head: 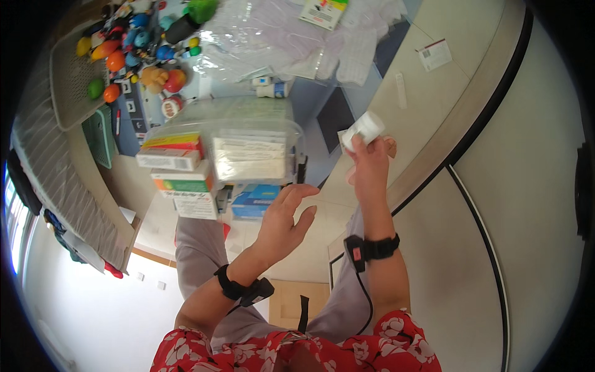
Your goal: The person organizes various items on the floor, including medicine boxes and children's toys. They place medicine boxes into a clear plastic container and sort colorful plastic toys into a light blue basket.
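My right hand [372,162] is closed on a white plastic bottle [365,130], held tilted at the right over the pale floor. My left hand [286,223] holds nothing; its fingers are apart, just in front of a clear plastic bin [297,130]. Inside the bin lie a bundle of white packets [250,156], a blue box [255,201] and several medicine boxes, among them a green, orange and white box [186,186]. Behind the bin, a small white bottle with a blue label [273,90] lies on its side.
Clear-wrapped pale cloth items [297,42] lie at the back, with a yellow-green card [324,11] on top. Small toys [139,42] crowd the back left beside a grey basket [58,83] and a green basket [100,135]. A white card [435,55] and a white strip [400,90] lie right.
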Available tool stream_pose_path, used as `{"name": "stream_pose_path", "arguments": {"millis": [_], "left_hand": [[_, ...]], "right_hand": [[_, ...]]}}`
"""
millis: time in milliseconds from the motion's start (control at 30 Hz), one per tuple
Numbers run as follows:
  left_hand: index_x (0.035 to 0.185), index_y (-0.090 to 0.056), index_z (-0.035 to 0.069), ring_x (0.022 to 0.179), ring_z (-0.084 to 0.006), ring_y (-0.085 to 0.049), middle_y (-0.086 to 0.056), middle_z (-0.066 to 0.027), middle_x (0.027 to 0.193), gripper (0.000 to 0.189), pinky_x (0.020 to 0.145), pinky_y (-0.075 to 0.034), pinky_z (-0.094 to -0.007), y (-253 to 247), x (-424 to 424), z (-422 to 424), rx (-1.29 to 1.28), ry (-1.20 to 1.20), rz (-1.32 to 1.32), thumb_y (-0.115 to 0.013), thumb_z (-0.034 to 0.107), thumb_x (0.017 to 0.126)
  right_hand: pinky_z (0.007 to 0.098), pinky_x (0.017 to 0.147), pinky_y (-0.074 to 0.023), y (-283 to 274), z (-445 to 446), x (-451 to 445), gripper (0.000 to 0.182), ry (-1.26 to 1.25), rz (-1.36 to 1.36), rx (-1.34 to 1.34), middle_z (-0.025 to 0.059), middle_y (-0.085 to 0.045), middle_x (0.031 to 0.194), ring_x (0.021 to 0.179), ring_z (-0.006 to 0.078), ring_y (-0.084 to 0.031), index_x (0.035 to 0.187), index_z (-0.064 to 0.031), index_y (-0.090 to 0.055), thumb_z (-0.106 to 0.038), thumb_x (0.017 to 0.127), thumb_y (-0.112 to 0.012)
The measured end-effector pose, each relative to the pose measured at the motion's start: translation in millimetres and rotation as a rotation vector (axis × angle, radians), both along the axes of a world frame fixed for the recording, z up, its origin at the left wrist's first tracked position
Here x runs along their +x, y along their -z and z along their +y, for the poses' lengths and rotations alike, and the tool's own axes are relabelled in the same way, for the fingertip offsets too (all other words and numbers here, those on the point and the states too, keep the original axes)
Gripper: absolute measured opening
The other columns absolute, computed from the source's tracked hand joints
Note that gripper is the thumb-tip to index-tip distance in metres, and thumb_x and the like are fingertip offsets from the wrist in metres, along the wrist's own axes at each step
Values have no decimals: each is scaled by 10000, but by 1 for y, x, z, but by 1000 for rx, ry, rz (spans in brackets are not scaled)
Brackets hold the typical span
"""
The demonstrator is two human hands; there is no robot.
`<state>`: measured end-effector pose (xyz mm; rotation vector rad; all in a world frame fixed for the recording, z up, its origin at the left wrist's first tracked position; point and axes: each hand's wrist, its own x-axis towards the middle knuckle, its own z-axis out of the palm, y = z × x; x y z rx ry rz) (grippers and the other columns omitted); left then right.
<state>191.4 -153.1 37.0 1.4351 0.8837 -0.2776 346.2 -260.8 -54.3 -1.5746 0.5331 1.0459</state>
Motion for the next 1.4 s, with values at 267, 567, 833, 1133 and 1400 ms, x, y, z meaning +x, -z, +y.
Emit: {"name": "stream_pose_path", "arguments": {"millis": [267,567,833,1133,1400], "left_hand": [[1122,-602,30,985,-334,-632,-639,-158,1076,267,829,-517,-398,-41,-119,21,5,-98,169,-641,47,859],[1220,-526,-7,944,-296,-668,-652,-191,1122,350,725,-556,-365,-42,-208,24,1,-372,337,-588,7,876],[1266,-552,-17,927,-295,-677,-639,-216,1147,362,755,-563,-362,-35,-208,34,-79,-408,350,-572,70,915],[1247,-572,-16,937,-319,-672,-637,-216,1125,361,762,-556,-365,-28,-208,34,-24,-358,302,-597,87,902],[1198,-592,4,962,-311,-660,-641,-187,1105,329,760,-538,-369,-27,-211,29,38,-314,254,-617,89,881]], "right_hand": [[285,888,-513,-99,50,-117,467,-435,0,191,81,-617,1162,1042,136,-609,1240,19,-523,-109,852,-749],[278,695,-535,-119,54,-236,447,-381,654,-51,89,-650,1014,821,164,-655,1183,9,-557,-373,960,-621],[323,795,-520,-92,55,-269,435,-41,798,13,86,-653,1024,892,189,-643,1195,-37,-565,-412,976,-581],[339,776,-533,-70,50,-278,349,113,848,-100,81,-640,940,837,200,-640,1104,-51,-562,-373,974,-592],[305,728,-521,-84,45,-270,248,-4,809,-23,63,-642,930,832,171,-637,1085,-69,-580,-287,967,-597]]}}
